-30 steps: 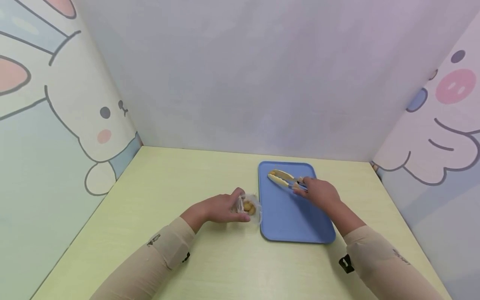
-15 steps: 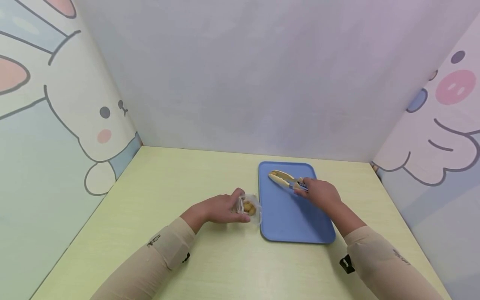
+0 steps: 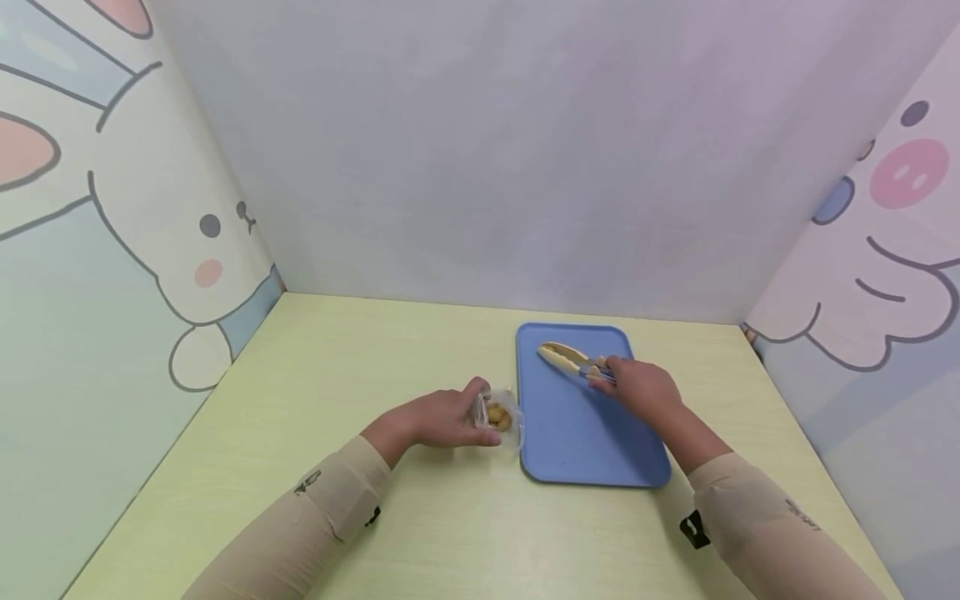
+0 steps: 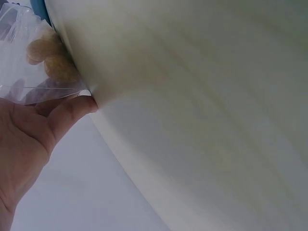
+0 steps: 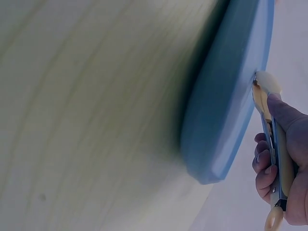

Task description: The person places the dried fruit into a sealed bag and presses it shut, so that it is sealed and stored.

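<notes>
My left hand holds a clear plastic bag beside the tray's left edge, thumb and fingers around its sides. Several rounded golden-brown pieces lie in the bag, which also shows in the left wrist view with brown pieces through the plastic. Over the upper part of the blue tray, my right hand grips a pair of tongs with cream scalloped tips. The tips point to the tray's far left corner, close together. A small brown spot shows between them in the right wrist view.
The tray lies on a pale yellow wood-look table. A grey wall rises behind it. Cartoon-printed side walls, a rabbit at left and a pig at right, flank the table.
The tongs' tips have drawn slightly closer together and shifted a little to the right. The left hand, the bag and the tray stay where they were.
</notes>
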Demonstrator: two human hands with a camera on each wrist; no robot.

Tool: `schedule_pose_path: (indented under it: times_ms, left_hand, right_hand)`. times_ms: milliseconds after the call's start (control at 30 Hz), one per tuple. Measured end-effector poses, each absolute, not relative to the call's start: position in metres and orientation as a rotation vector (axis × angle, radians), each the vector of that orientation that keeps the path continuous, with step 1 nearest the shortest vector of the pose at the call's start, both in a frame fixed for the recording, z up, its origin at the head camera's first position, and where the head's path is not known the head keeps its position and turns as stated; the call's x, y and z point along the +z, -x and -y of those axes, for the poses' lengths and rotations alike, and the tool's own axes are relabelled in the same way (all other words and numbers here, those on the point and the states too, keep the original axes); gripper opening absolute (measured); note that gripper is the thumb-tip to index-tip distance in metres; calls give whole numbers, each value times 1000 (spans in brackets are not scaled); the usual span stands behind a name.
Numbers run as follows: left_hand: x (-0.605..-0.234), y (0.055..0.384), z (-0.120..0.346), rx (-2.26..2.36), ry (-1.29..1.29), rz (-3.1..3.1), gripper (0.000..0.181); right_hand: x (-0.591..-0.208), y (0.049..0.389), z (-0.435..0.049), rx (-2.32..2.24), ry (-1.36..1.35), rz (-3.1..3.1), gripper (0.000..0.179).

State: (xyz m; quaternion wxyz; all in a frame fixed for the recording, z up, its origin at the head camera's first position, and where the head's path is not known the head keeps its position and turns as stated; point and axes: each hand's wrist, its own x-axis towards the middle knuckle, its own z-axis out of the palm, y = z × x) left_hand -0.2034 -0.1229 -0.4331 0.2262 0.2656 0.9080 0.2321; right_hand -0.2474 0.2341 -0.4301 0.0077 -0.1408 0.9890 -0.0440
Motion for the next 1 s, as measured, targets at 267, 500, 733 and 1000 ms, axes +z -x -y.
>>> schedule_pose_path:
  times_ms: [267,500,733,1000]
  left_hand:
    - [-434,204,122,634,-740,-2512,84]
    - [-435,203,123,631,-734,-2518,84]
    - [-434,202,123,631,-728,-2520,85]
    - [-434,203,122,639,-730,-2509,84]
  right_hand:
    - [-430,246,-238,-73,481,-3171,41]
    - [-429,243,-242,-78,556,-3249,42]
    - [-430,240,-244,-73,630,-3318,39]
    - [-430,234,-249,-48,731,-3357,40]
